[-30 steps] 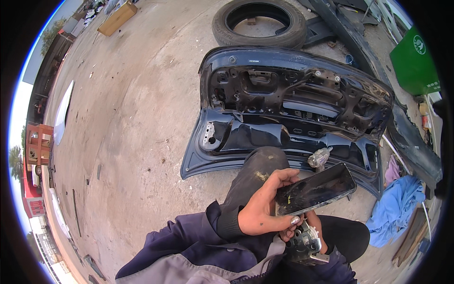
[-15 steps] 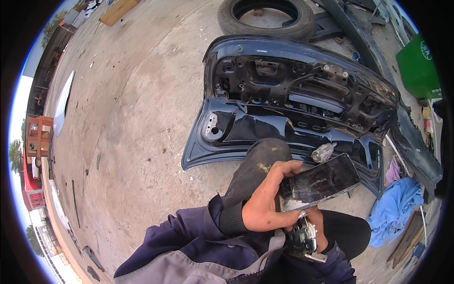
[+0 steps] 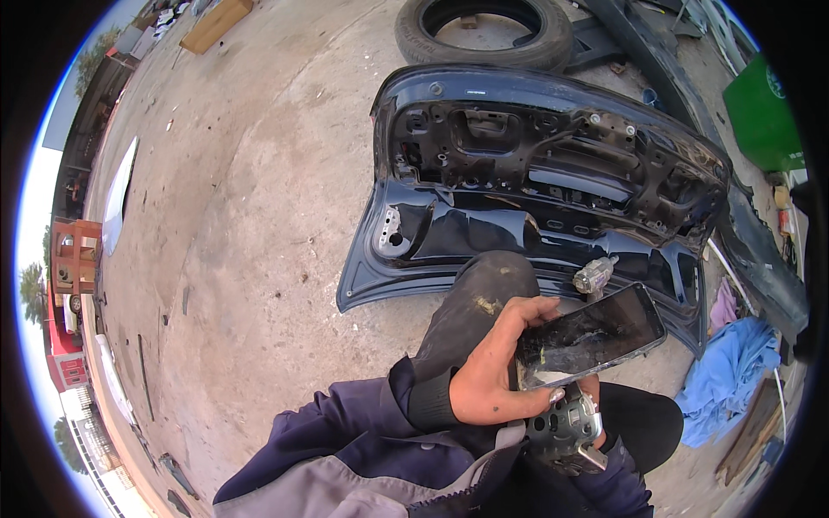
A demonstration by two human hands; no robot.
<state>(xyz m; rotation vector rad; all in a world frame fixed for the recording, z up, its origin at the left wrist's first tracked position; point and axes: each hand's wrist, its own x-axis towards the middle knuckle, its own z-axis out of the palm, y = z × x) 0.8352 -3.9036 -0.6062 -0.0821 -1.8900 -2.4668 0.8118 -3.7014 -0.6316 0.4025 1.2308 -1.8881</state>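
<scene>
My left hand (image 3: 490, 373) grips a dark smartphone (image 3: 596, 332), thumb along the near edge and fingers curled at the far left edge. The phone's screen is black, with smudges and reflections. Just below it, close to my left thumb tip, is a metal part (image 3: 563, 432) pierced with round holes, with a silver tab at its lower right. My right hand (image 3: 596, 413) shows only in part beside this metal part, below the phone. Its fingers are hidden, so how it holds the part or phone does not show.
Beyond my knee a dark blue car trunk lid (image 3: 553, 164) lies inner side up. A clear plastic bottle (image 3: 594, 274) sits near its close edge. A tyre (image 3: 414, 34) lies behind it. To the right are blue cloth (image 3: 730, 371), a green box (image 3: 764, 116) and dark body panels (image 3: 760, 250).
Both hands, the phone and the metal part have shifted slightly to the right in view. The metal part appears turned a little, showing more of its holed face.
</scene>
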